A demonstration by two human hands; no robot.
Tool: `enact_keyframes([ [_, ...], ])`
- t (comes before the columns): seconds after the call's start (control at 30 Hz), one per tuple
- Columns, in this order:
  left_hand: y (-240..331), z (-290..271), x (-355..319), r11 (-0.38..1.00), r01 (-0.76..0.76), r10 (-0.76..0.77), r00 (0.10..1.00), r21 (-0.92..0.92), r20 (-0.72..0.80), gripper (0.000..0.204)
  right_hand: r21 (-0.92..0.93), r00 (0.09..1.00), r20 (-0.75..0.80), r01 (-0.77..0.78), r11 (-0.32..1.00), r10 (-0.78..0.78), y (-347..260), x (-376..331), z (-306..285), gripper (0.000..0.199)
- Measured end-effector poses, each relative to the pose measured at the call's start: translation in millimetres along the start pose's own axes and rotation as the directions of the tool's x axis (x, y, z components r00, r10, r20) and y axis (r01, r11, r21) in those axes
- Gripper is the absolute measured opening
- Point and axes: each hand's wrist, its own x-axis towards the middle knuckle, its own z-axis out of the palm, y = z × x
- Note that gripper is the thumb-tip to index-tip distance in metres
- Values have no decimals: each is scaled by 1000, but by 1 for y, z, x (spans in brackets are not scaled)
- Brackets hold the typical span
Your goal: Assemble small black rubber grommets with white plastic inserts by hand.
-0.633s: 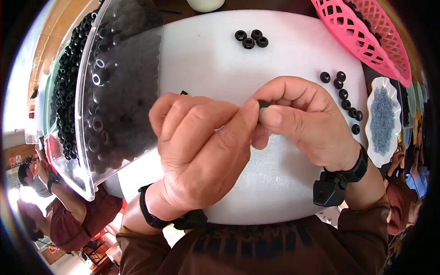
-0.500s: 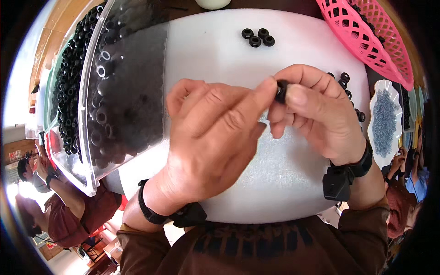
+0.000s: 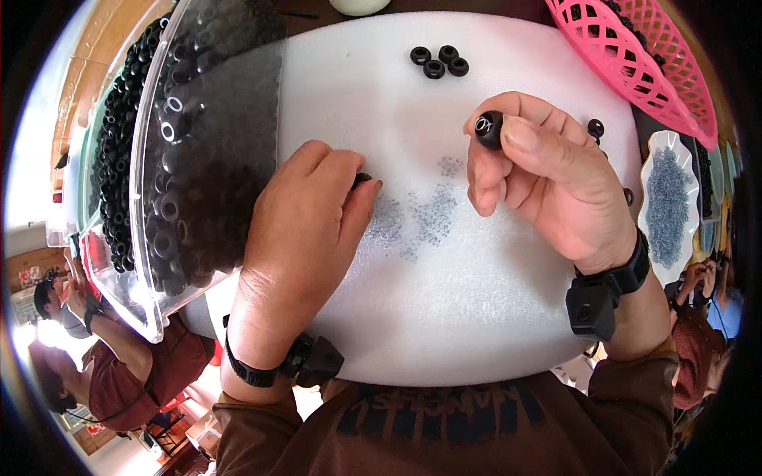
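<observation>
Between the thumb and forefinger of my right hand point(image 3: 548, 174) is a round black bead point(image 3: 488, 130), raised above the white foam pad point(image 3: 476, 317), its holed end with a shiny ring facing left. My left hand point(image 3: 305, 214) is pinched by the pad's left half on another black bead point(image 3: 362, 179), mostly hidden by the fingers. Tiny clear bits point(image 3: 432, 214) lie scattered on the pad between my hands. Several loose black beads point(image 3: 434, 69) form a small cluster at the far side. Partly behind my right hand sit more black beads point(image 3: 595, 127).
A clear plastic bin point(image 3: 151, 238) full of black beads leans over the pad's left side. At the far right stands a pink lattice basket point(image 3: 635, 87) with black pieces. A white scalloped dish point(image 3: 690, 170) of bluish-clear bits is at the right. Other people point(image 3: 119, 373) sit nearby.
My left hand has moved left and down, away from my right hand, and now pinches a black bead. The right hand still holds its bead, its ringed hole now in sight.
</observation>
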Motion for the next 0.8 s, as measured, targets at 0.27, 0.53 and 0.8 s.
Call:
enact_keyframes([
  [0.27, -12, 3, 1, 953, 5, -41, 993, -303, -113, 19, 3, 1000, 13, 13, 1000, -13, 3, 4, -1, 29],
  [0.53, 2, -4, -6, 891, -80, -105, 921, -446, -376, 24, -29, 997, -17, 81, 996, -81, 2, 7, -11, 29],
  [0.8, 38, 10, -36, 926, -343, 361, 926, 159, -107, 40, -9, 997, -75, 31, 999, -32, -1, 10, -18, 28],
])
